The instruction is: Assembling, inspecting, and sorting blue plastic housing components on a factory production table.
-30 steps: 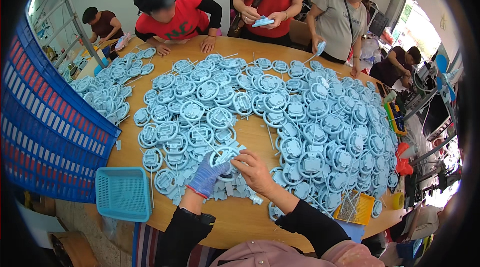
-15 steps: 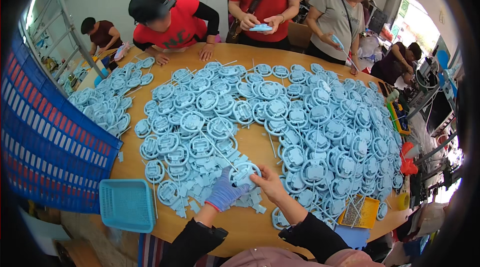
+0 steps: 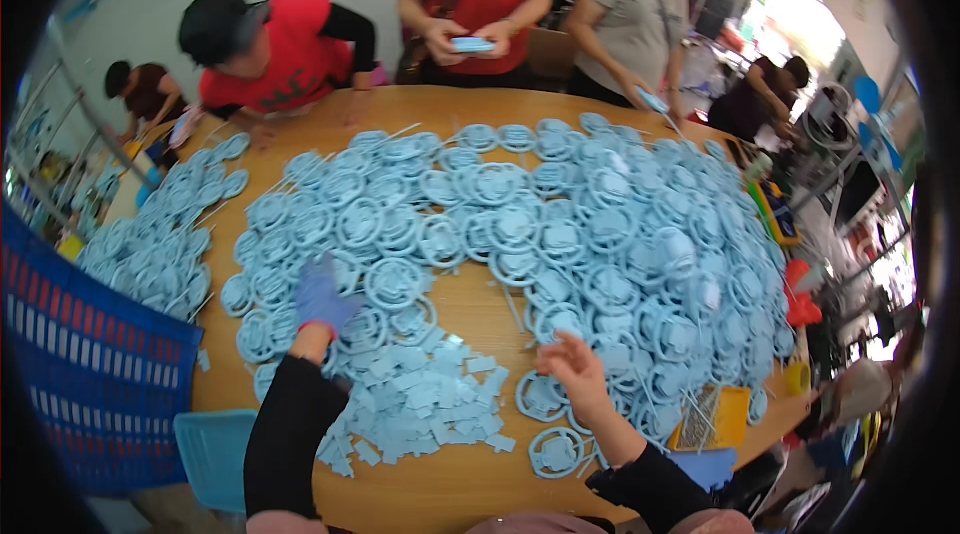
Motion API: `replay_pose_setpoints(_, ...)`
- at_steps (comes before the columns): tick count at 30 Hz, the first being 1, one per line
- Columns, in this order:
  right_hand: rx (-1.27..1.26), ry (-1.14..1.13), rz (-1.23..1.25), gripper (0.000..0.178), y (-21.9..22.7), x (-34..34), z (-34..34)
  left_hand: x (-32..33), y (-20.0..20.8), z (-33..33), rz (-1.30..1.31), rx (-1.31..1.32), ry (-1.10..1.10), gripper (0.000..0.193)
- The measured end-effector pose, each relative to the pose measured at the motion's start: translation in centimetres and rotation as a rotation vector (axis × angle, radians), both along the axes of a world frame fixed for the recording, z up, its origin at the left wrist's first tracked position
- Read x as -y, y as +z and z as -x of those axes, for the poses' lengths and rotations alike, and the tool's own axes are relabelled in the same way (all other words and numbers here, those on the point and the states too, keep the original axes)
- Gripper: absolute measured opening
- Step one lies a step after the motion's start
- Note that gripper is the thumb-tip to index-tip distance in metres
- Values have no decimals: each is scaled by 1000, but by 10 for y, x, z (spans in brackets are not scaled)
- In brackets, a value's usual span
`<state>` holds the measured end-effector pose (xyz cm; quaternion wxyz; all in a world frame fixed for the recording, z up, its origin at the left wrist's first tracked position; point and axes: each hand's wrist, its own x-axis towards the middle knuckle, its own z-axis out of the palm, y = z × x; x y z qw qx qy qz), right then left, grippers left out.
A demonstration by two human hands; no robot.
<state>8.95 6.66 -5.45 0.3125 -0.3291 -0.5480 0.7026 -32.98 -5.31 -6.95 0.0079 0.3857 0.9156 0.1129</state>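
Note:
My left hand (image 3: 325, 299), in a purple-blue glove, reaches over the left part of the heap of light blue ring-shaped plastic parts (image 3: 393, 282). Its fingers are stretched out among the rings; whether they touch one is blurred. My bare right hand (image 3: 572, 369) hovers beside the right-hand rings, its fingers loosely bent and apart, with nothing visible in them. Between my arms lies a pile of small flat light blue plastic pieces (image 3: 425, 399). A separate ring part (image 3: 557, 452) rests on the table below my right hand.
A tall blue slatted crate (image 3: 100, 364) and a light blue basket (image 3: 215, 454) stand at the left. A yellow basket (image 3: 733, 419) sits at the table's right edge. Across the wooden table (image 3: 420, 104) are several people, one holding a light blue part (image 3: 472, 45).
The ring part that both hands held is out of them. My left hand has moved left and forward onto the heap; my right has moved right. The view has shifted too.

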Motion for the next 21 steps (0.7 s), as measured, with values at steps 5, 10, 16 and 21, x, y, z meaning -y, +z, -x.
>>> replay_pose_setpoints(5, 229, 268, 50, 29, -39, 38, 43, -34, 15, 10, 245, 117, 158, 98)
replay_pose_setpoints(10, 455, 443, -728, 28, -47, 39, 101, 18, 42, 17, 240, 218, -1, 94)
replay_pose_setpoints(16, 678, 336, -1016, 32, -69, 23, 142, 136, 69, -62, -1188, 1210, 192, 75)
replay_pose_setpoints(21, 711, 146, -651, 28, -140, 13, 147, 188, -10, -129, -599, 861, 202, 55)
